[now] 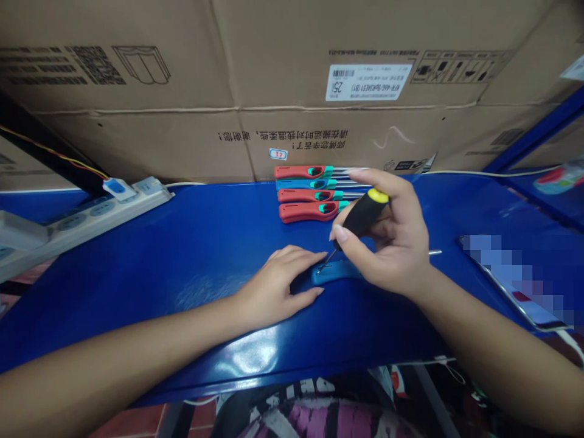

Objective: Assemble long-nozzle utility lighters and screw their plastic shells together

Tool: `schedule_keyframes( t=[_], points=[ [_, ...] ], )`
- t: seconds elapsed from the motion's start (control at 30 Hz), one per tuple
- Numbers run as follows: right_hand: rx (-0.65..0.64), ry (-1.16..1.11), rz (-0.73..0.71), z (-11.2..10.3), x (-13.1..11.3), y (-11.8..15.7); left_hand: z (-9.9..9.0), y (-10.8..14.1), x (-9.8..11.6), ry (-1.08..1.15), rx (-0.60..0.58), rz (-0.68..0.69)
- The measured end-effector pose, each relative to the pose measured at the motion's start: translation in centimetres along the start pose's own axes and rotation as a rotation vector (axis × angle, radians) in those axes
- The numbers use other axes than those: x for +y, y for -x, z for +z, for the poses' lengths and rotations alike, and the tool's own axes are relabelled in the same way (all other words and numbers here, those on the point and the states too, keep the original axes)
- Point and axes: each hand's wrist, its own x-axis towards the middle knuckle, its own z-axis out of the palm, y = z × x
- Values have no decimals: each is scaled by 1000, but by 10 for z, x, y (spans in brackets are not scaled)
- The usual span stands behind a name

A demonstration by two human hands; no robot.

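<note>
My right hand (392, 243) grips a screwdriver (360, 216) with a black handle and yellow cap, its tip pointing down onto a blue lighter body (335, 272) that lies on the blue table (182, 255). My left hand (280, 283) rests flat on the table and presses against the left end of that blue piece, fingers spread. A thin metal rod (435, 252) sticks out to the right behind my right hand. Further back lie several long-nosed lighters (310, 194) in red and blue with teal triggers, stacked side by side.
A white power strip (86, 216) with a plug lies at the back left. A phone (515, 280) lies at the right, a cable running off it. Cardboard boxes (292, 91) wall off the back. The table's front edge runs just below my forearms.
</note>
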Motion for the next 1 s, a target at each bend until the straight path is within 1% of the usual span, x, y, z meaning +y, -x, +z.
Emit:
schedule_keyframes(
  t=[0.1, 0.3, 0.53, 0.73, 1.0],
  points=[
    [-30, 28, 26, 1, -1, 2, -1, 0, 0, 10, -8, 2],
    [-99, 84, 7, 4, 0, 4, -1, -1, 1, 3, -21, -7],
    [-108, 31, -4, 3, 1, 6, 0, -1, 2, 9, -25, -12],
    [-137, 50, 2, 2, 0, 6, 0, -1, 1, 17, -8, -5],
    [-128, 4, 7, 2, 1, 4, 1, -1, -1, 15, -7, 4]
  ],
)
